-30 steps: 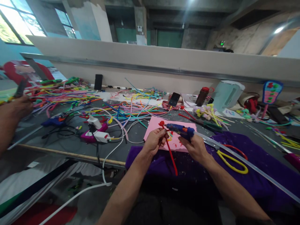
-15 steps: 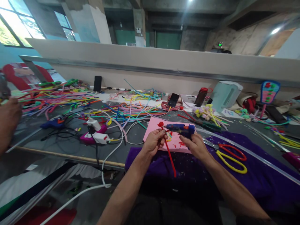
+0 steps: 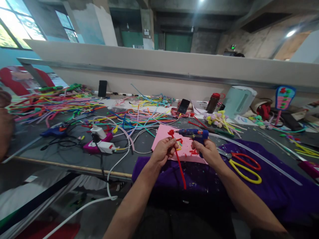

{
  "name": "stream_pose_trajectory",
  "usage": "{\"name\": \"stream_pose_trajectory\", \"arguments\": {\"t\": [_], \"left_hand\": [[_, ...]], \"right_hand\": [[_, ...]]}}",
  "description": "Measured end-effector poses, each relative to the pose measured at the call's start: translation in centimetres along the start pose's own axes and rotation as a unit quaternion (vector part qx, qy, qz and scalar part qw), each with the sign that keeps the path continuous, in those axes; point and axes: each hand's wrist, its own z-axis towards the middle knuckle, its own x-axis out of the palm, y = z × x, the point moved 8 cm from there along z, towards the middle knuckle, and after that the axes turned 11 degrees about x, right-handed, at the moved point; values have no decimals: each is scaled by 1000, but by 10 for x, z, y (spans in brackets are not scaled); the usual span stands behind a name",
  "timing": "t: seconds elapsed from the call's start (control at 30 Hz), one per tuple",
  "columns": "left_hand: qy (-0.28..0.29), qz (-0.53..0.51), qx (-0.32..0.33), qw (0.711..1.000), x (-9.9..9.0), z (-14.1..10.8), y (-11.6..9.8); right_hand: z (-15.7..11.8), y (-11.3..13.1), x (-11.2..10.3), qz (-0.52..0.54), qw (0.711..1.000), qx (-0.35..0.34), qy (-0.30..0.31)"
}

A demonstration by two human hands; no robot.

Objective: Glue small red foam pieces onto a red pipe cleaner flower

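Note:
Between the fingertips of my left hand (image 3: 164, 150) is a red pipe cleaner (image 3: 180, 168), its long end slanting down toward me. A small red flower-like tuft (image 3: 170, 132) sits at its upper end. My right hand (image 3: 208, 152) is wrapped round the handle of a blue glue gun (image 3: 190, 133). The gun's nozzle points left, close to the tuft; whether they touch is unclear. A clear glue stick (image 3: 259, 157) trails from the gun's back. Beneath both hands lies a pink board (image 3: 163, 132) with red and yellow scraps on it.
Red-and-yellow-handled scissors (image 3: 245, 167) lie on purple cloth (image 3: 281, 196) at right. Pipe cleaners (image 3: 50, 103) are heaped at left, near another person's hand (image 3: 4, 99). A power strip (image 3: 99, 144) with cables, a phone (image 3: 183, 106), a bottle (image 3: 213, 102) and a pale green jug (image 3: 240, 101) stand around.
The glue gun has tilted slightly, and the glue stick behind it has swung a little lower. At far left the other person's hand has drawn back toward the edge. My left hand keeps its hold.

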Motion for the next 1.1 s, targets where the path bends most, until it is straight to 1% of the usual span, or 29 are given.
{"name": "stream_pose_trajectory", "arguments": {"t": [0.1, 0.23, 0.33, 0.43, 0.57, 0.67, 0.77, 0.83, 0.97, 1.1], "left_hand": [[1, 2, 1, 1000, 0, 0, 0], [-2, -2, 6, 1000, -1, 0, 0], [1, -3, 6, 1000, 0, 0, 0], [-5, -1, 4, 1000, -1, 0, -1], [-12, 1, 6, 1000, -2, 0, -1], [-11, 5, 7, 1000, -2, 0, -1], [-10, 12, 15, 1000, -2, 1, -3], [-8, 18, 18, 1000, -2, 2, -3], [-1, 28, 10, 1000, -2, 2, -1], [-5, 42, 3, 999, -5, 3, 1]], "right_hand": [[-1, -2, -4, -44, 998, -9, -32], [-4, 2, -3, -99, 993, -44, -38], [-5, 5, -1, -109, 992, -50, -33], [-5, 5, -2, -112, 992, -48, -41], [-4, 3, -4, -95, 993, -42, -48], [-2, 2, -3, -47, 998, -30, -27], [1, 2, 3, 28, 999, -15, 31], [4, 2, 5, 76, 995, -4, 58], [10, -2, 4, 171, 982, 21, 81], [13, -3, 7, 256, 957, 39, 131]]}}
